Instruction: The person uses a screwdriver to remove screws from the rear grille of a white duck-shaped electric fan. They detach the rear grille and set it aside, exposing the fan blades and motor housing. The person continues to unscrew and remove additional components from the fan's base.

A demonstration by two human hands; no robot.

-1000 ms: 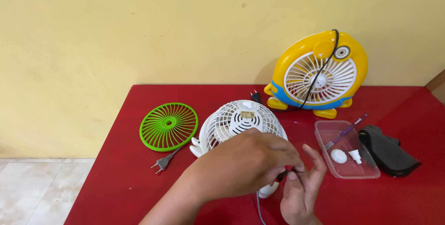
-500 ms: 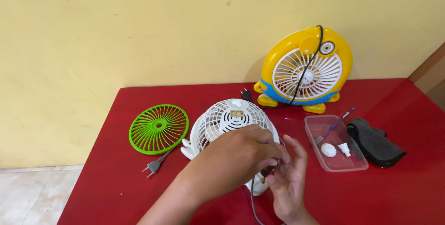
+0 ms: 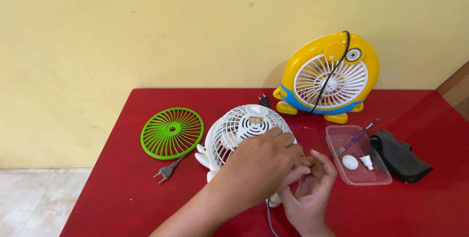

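Observation:
A white fan (image 3: 239, 129) lies on the red table (image 3: 122, 198) with its rear grille facing up. My left hand (image 3: 261, 163) reaches in from the lower left and covers the fan's lower right part. Its curled fingers meet the fingertips of my right hand (image 3: 310, 193), which comes up from the bottom edge. Both sets of fingertips press together beside the fan's white foot, and whatever lies between them is hidden. A grey cord (image 3: 268, 217) runs down from under my hands.
A green round grille (image 3: 172, 132) and a grey plug (image 3: 165, 172) lie left of the fan. A yellow fan (image 3: 330, 75) stands against the wall. On the right, a clear tray (image 3: 381, 181) holds a purple tool (image 3: 356, 137) and two white pieces. A black pouch (image 3: 398, 156) lies beside it.
My right fingers have closed in against my left fingertips. The small dark piece seen between them earlier is now covered. The view has shifted slightly.

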